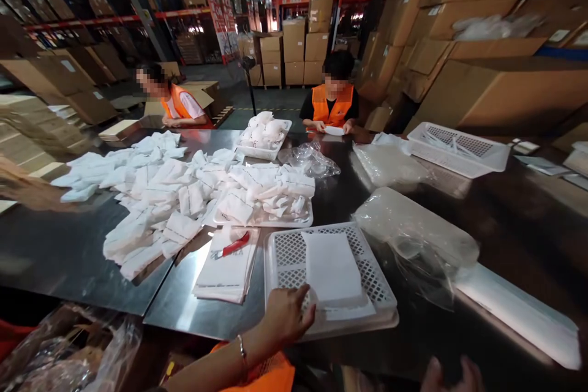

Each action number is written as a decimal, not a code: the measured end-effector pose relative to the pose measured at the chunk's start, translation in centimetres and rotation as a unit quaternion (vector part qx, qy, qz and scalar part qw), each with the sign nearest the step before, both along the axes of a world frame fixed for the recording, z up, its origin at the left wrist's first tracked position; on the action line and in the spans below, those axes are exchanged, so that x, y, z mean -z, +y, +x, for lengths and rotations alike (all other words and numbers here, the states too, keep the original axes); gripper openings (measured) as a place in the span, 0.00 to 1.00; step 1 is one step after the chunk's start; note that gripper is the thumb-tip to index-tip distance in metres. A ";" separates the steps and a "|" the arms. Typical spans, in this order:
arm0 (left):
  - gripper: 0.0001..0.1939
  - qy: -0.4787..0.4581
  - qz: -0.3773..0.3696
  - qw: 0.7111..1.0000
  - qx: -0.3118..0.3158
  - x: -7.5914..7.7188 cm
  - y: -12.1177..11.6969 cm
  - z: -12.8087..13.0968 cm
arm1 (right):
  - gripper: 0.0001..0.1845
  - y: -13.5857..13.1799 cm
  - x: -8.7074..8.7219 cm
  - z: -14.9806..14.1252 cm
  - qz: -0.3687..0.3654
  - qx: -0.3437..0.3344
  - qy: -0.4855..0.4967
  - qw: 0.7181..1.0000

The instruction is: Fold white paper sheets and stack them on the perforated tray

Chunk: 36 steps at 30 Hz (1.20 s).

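My left hand (289,313), with a bracelet at its wrist, reaches over the near left part of a white mesh basket (287,257). Its fingers are apart, and the fingertips are close to the left edge of a white sheet or packet (333,266) lying in the basket. Whether they touch it I cannot tell. Down at the bottom edge my right hand (452,376) shows only in part, fingers spread and slightly blurred, holding nothing. Left of the basket, a red-handled cutter (235,245) rests on a stack of printed white bags (225,275).
A heap of white packets (160,190) covers the table's left side. Clear plastic bags of pale sheets (413,226) and a long white bundle (519,312) lie to the right. Another white basket (459,147) stands farther back. Two people in orange vests (333,104) sit opposite.
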State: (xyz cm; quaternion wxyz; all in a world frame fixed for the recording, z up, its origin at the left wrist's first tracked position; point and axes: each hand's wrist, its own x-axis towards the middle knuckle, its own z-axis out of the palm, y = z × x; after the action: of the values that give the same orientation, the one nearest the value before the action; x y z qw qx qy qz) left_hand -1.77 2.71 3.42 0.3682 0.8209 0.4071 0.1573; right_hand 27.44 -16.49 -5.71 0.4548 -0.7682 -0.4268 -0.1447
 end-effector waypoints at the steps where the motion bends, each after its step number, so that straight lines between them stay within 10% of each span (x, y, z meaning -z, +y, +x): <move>1: 0.18 0.015 0.036 0.999 0.013 -0.4 0.9 0.3 | 0.36 1.9 -0.4 0.6 0.000 -0.018 -0.072 0.997; 3: 0.23 0.051 0.139 0.983 0.106 -1.0 3.2 1.3 | 0.37 6.6 -2.0 1.9 -0.058 -0.170 -0.204 0.962; 6: 0.31 0.103 0.292 0.906 0.290 -0.8 6.8 3.4 | 0.38 13.8 -5.2 3.4 -0.190 -0.392 -0.332 0.837; 10: 0.24 0.109 0.345 0.870 0.334 2.1 9.4 4.9 | 0.39 20.1 -7.0 3.1 -0.254 -0.554 -0.363 0.705; 16: 0.23 0.052 0.315 0.908 0.271 5.0 8.2 4.1 | 0.34 21.0 -5.9 3.1 -0.189 -0.592 -0.354 0.699; 20: 0.20 0.030 0.314 0.912 0.263 4.7 6.5 4.0 | 0.32 19.4 -5.4 3.4 -0.114 -0.627 -0.361 0.681; 36: 0.21 -0.017 0.166 0.948 0.269 2.8 5.2 2.0 | 0.24 19.7 -5.5 4.5 -0.231 -0.674 -0.237 0.660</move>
State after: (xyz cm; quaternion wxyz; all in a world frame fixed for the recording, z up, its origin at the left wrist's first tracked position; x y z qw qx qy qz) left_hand 0.27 7.95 0.61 0.2618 0.9469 0.1328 0.1314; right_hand 31.92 3.25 -0.24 0.1191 -0.2899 -0.9410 0.1276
